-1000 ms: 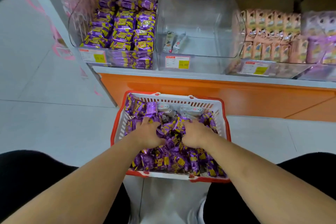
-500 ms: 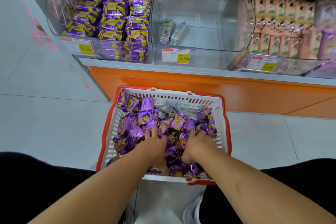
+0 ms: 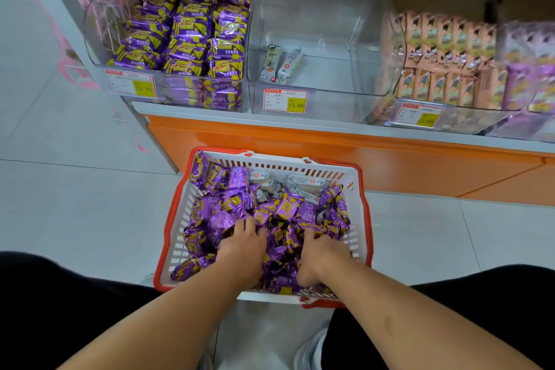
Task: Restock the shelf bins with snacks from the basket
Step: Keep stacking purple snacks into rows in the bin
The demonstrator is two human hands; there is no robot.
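Below clear shelf bins (image 3: 315, 39), both hands (image 3: 244, 245) (image 3: 319, 255) dig into basket (image 3: 362, 207) snacks (image 3: 288, 210), grip seemingly curled, unclear.

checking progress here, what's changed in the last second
Both hands, left hand and right hand, slid toward the near end of the basket, digging deeper into the purple snacks. Nothing lifted out yet. The shelf bins look unchanged.
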